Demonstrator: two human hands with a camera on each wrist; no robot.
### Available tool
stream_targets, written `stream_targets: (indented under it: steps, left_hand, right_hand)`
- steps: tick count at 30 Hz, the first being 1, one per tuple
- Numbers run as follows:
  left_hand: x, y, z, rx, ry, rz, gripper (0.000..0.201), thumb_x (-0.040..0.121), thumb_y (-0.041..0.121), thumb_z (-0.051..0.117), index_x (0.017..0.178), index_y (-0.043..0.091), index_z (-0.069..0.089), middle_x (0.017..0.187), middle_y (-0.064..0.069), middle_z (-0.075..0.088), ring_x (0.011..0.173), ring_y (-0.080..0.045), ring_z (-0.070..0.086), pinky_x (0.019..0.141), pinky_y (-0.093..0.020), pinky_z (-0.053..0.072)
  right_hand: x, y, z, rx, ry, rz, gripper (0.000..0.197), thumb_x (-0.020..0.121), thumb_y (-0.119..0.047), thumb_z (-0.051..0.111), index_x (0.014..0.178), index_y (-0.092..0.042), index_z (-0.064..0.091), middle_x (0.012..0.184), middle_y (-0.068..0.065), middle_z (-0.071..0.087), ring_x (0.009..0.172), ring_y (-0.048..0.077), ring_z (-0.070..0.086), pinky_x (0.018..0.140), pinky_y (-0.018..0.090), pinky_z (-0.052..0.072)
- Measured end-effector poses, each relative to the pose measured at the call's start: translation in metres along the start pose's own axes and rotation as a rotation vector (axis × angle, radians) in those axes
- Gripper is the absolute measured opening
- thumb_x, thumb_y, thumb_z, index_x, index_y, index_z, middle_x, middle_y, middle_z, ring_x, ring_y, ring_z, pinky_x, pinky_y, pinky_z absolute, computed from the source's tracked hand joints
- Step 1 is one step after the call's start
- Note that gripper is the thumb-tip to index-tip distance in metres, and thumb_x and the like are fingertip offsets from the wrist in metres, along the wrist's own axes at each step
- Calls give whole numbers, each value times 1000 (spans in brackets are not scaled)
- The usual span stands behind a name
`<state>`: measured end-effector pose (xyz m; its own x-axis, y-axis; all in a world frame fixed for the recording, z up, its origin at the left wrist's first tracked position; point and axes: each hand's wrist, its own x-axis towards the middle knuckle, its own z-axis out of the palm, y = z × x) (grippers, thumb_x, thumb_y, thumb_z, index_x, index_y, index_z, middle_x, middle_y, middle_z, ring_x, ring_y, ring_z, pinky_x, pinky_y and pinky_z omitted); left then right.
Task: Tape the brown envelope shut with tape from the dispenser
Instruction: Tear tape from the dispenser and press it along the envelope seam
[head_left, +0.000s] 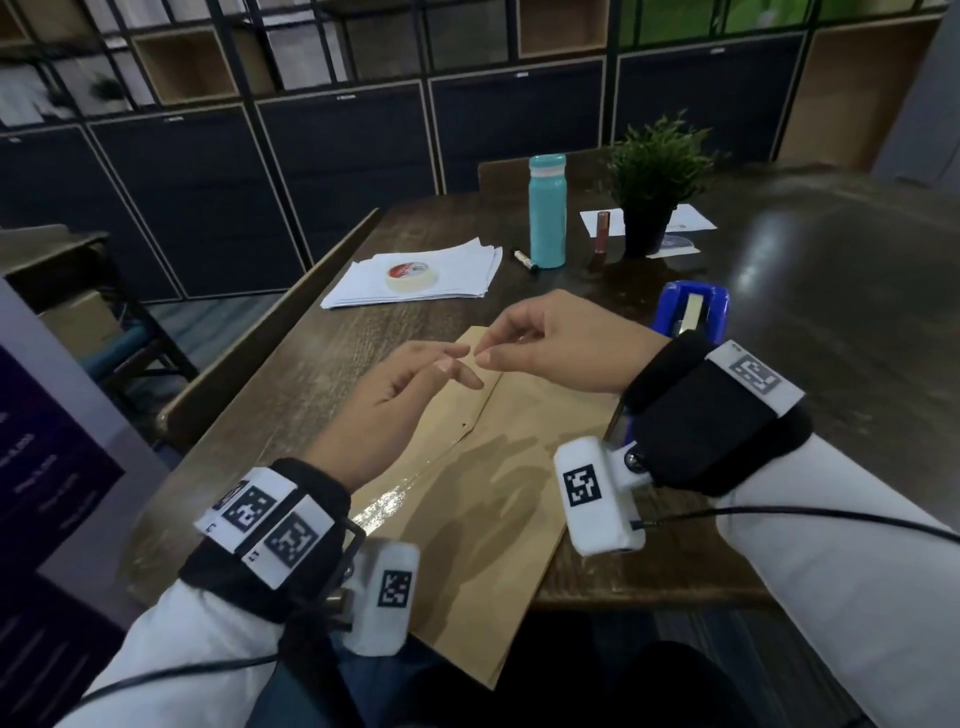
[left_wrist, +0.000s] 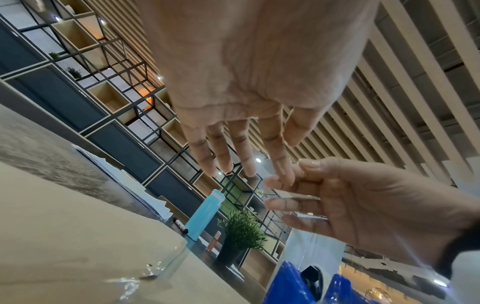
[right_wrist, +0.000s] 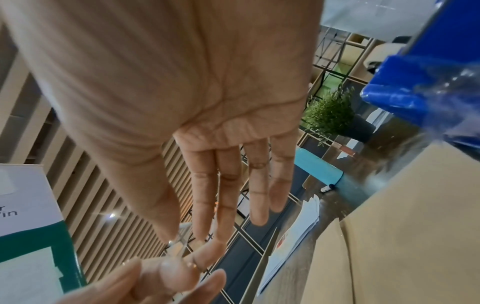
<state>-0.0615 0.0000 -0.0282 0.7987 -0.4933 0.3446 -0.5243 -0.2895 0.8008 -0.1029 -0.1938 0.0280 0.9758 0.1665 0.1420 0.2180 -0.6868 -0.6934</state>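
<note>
My right hand (head_left: 550, 343) pinched clear tape; left hand (head_left: 410, 384), fingers apart, steadied it above the brown envelope (head_left: 498, 467), dispenser (head_left: 691, 309) at 2 o'clock.

Brown envelope (head_left: 498, 499), blue dispenser (head_left: 693, 312), teal bottle (head_left: 547, 213), white papers (head_left: 415, 280), b/w checker wrist tags (head_left: 582, 486); tape (head_left: 395, 499) prob. clear.

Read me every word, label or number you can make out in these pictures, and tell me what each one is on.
"in", the cut-off end of a word, on the white and green board in the right wrist view.
Dark banner: pale lines of text, too blurred to read.
Tape roll: red print on the core label, too small to read.
Wrist bands: square black-and-white code patterns, no readable words.
</note>
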Motion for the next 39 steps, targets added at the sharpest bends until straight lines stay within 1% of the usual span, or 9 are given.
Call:
stream_targets:
  steps: [6,10,15,18,21,28,33,36,39]
  left_hand:
    - [-2,-1,-5,15,7,-6,37,86,49,43,90,29,74,121,11,61,117,-6,54,107,-44,39]
    - [-3,-7,-9,27,7,-42,34,88,44,44,94,27,73,122,12,60,117,-6,54,108,-44,38]
    - [1,-11,-13,0,0,-86,30,79,48,47,94,42,72,123,8,61,118,-9,56,108,-44,39]
    - [2,-13,-17,62,-3,-102,24,79,43,51,93,50,69,122,9,61,116,-7,57,106,-41,42]
    - [5,-19,-25,194,-10,-175,21,85,35,54,97,44,68,117,6,64,109,-12,59,102,-45,45]
    - [19,-20,-37,673,-410,-372,27,99,23,45,115,31,65,122,6,59,107,-9,52,96,-26,39]
    - [29,-24,-29,773,-520,-377,40,93,14,45,122,37,62,131,5,58,115,-15,54,101,-32,42]
    - [32,-28,-22,817,-615,-360,49,91,9,41,128,38,58,135,5,57,117,-17,54,103,-34,43]
    - [34,-33,-21,885,-681,-323,53,91,7,39,134,35,53,146,9,47,128,-17,47,110,-35,36]
  right_hand:
    - [6,-2,10,-5,70,-56,14,88,-27,66,92,-15,72,79,-16,62,71,-6,54,61,-1,39]
    - [9,-3,16,-54,128,-79,11,87,-28,66,85,-18,70,90,-8,68,84,3,59,66,10,42]
    - [10,-5,29,-179,218,-155,8,86,-31,65,84,-23,67,101,-8,61,98,9,58,81,29,49]
    - [11,-6,33,-225,233,-184,8,88,-31,62,88,-23,65,104,-7,61,99,10,57,83,30,49]
    - [12,-8,31,-142,273,-160,7,90,-27,59,88,-21,62,102,-5,63,96,9,57,81,27,49]
    - [30,16,35,7,226,62,15,86,-22,64,84,-8,68,86,1,68,82,13,60,76,24,48]
    - [46,35,47,108,79,231,16,85,-20,67,79,-6,64,85,10,63,73,14,56,81,31,50]
    - [55,44,54,101,-8,304,16,84,-22,67,86,-6,69,95,12,67,93,23,61,93,38,51]
    - [63,50,61,69,-51,345,14,83,-24,69,78,-12,64,88,7,63,89,22,58,87,35,48]
